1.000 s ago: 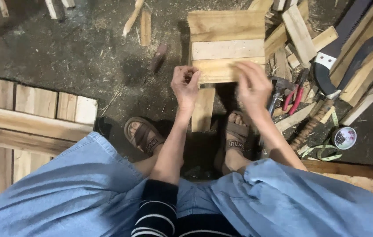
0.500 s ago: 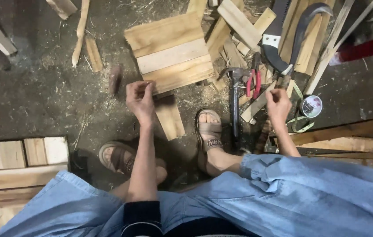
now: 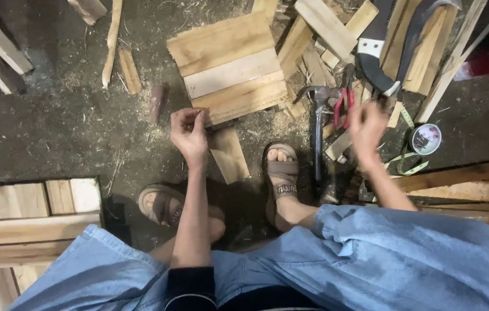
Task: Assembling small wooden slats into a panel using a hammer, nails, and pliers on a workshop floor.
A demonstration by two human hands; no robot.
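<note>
My left hand [image 3: 189, 133] hovers at the near left corner of a small panel of nailed wooden slats [image 3: 230, 64] lying on the dirt floor. Its fingers are pinched together; whether something tiny sits between them is unclear. A short loose plank [image 3: 228, 154] lies just below the panel, beside that hand. My right hand [image 3: 365, 124] is blurred by motion, off to the right above red-handled pliers [image 3: 342, 105] and close to a hammer [image 3: 317, 129]. Its fingers cannot be read.
My sandalled feet [image 3: 282, 170] rest below the panel. A hand saw [image 3: 371, 55] and several wood offcuts [image 3: 325, 26] are piled at upper right, with a round tape measure [image 3: 425, 139] nearby. A larger slatted panel [image 3: 25, 222] lies at lower left. Thin sticks [image 3: 112, 46] lie at upper left.
My right hand left the panel's near edge and swung right toward the pliers and hammer. My left hand stayed by the panel's near corner. The view shifted, so the panel now looks tilted.
</note>
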